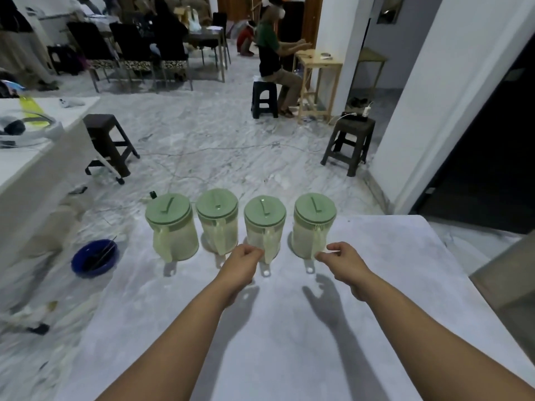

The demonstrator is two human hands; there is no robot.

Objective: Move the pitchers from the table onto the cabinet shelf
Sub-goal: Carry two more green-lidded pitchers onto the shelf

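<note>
Several clear pitchers with pale green lids stand in a row at the far edge of the white table (376, 285), handles facing me. My left hand (244, 263) has its fingers curled and touches the left side of the handle of the second pitcher from the right (265, 227). My right hand (341, 260) reaches the lower end of the handle of the rightmost pitcher (314, 224), fingertips against it. All the pitchers rest on the table, including the leftmost pitcher (172, 227) and its neighbour (217, 221). Whether either hand grips its handle is unclear. No cabinet shelf is visible.
A blue bowl (95, 257) sits on the floor left of the table. Dark stools (108, 143) (350, 140) stand on the marble floor beyond. A white counter (34, 146) is at the left, a dark doorway (486, 157) at the right. A person sits at a wooden desk far back.
</note>
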